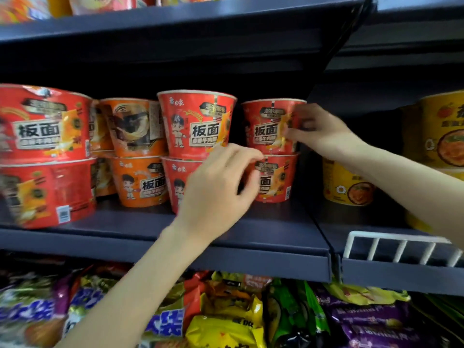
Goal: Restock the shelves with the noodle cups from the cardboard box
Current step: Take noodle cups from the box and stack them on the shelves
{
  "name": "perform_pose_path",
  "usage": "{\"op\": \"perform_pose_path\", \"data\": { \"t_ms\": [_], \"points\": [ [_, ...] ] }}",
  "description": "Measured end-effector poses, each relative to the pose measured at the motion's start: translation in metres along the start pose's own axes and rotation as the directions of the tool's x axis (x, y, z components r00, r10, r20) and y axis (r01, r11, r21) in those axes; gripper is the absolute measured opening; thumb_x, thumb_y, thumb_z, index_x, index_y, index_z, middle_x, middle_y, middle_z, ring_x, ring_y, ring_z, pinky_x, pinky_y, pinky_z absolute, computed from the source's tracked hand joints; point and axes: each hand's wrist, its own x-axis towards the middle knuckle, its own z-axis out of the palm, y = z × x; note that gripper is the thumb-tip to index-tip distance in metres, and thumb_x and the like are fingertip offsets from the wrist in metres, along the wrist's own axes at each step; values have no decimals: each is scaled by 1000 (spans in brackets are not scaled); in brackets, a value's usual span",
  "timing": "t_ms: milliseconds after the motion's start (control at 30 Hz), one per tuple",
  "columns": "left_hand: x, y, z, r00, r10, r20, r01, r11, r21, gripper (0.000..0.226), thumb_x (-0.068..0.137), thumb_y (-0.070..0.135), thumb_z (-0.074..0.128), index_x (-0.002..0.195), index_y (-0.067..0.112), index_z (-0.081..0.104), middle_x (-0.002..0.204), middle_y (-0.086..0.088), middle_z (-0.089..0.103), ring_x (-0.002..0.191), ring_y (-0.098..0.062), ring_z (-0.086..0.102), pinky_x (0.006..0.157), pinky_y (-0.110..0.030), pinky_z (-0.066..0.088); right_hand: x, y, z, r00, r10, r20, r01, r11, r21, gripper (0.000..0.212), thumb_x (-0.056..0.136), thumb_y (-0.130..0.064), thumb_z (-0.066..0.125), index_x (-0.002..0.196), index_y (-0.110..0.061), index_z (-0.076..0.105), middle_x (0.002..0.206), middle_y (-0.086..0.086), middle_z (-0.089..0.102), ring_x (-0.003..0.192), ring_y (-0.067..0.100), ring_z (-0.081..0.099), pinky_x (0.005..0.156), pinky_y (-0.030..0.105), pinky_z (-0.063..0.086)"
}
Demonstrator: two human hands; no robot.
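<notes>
The dark shelf (251,237) holds eight red and orange noodle cups (198,124) in four stacks of two. The right hand (319,131) touches the rightmost upper cup (268,126); its grasp cannot be told. The left hand (221,187) hovers, fingers loosely curled, holding nothing.

1. I see a dark blue metal shelf board (251,237) across mid-frame.
2. Upper shelf underside (175,33), shadowed, along the top.
3. White wire divider (401,247), lower right.
4. Bagged snacks (226,317) along the bottom.
</notes>
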Motion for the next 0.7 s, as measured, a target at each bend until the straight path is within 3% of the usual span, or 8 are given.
{"op": "perform_pose_path", "data": {
  "t_ms": [67, 133, 167, 233, 333, 433, 567, 700],
  "points": [
    [-13, -21, -26, 979, 26, -203, -8, 996, 92, 23, 87, 18, 60, 107, 7, 63, 104, -6, 65, 97, -19, 56, 84, -27, 45, -15, -17, 10, 997, -46, 67, 47, 999, -13, 43, 84, -28, 68, 123, -29, 51, 114, -9, 60, 104, 9, 59, 86, 26, 48],
    [-19, -44, -34, 967, -175, -187, 196, 975, 100, 47, 84, 32, 64, 122, 8, 52, 121, -11, 56, 112, -21, 48, 97, -29, 38, -17, -30, 30, 984, 3, 177, -6, 1000, 17, 51, 84, -27, 67, 130, -31, 47, 118, -5, 60, 104, 13, 60, 91, 33, 51],
    [-21, -55, -32, 937, -335, -99, 341, 939, 52, 64, 81, 43, 67, 132, 12, 42, 131, -12, 47, 121, -22, 42, 103, -32, 34, -15, -34, 42, 974, 42, 224, -48, 999, 20, 56, 84, -26, 67, 134, -31, 42, 121, -2, 59, 106, 15, 59, 92, 34, 50],
    [-22, -69, -27, 789, -594, 159, 607, 792, -55, 99, 70, 61, 71, 145, 22, 21, 145, -10, 30, 133, -24, 31, 109, -42, 31, -12, -43, 64, 940, 116, 322, -130, 991, 23, 71, 85, -21, 66, 144, -31, 28, 126, 0, 52, 112, 18, 53, 89, 30, 48],
    [-19, -82, -14, 664, -655, 360, 724, 683, -93, 122, 54, 73, 69, 148, 34, 0, 151, -9, 24, 135, -27, 33, 107, -51, 35, -11, -47, 88, 867, 155, 473, -201, 978, 47, 95, 84, -16, 68, 150, -33, 2, 127, -4, 48, 121, 19, 48, 99, 40, 44],
    [-16, -84, -9, 669, -654, 353, 722, 685, -99, 127, 49, 77, 70, 147, 37, 0, 148, -8, 33, 131, -27, 42, 102, -51, 41, -16, -45, 98, 853, 130, 505, -221, 967, 125, 104, 82, -12, 70, 150, -35, -5, 123, -9, 54, 117, 16, 55, 104, 45, 43],
    [-21, -80, -13, 691, -635, 346, 715, 671, -197, 125, 49, 77, 71, 148, 36, 7, 147, -1, 38, 131, -20, 42, 103, -50, 42, -33, -47, 86, 908, 82, 411, -148, 980, 131, 94, 85, -6, 68, 151, -34, 6, 124, -7, 54, 106, 18, 64, 96, 42, 51],
    [-25, -62, -21, 743, -573, 347, 667, 678, -309, 113, 60, 63, 75, 148, 36, 10, 148, 4, 34, 134, -14, 37, 100, -32, 35, -68, -49, 61, 968, 30, 248, -62, 991, 122, 77, 88, -16, 66, 148, -33, 19, 107, -20, 55, 100, 8, 62, 84, 30, 56]
  ]
}}
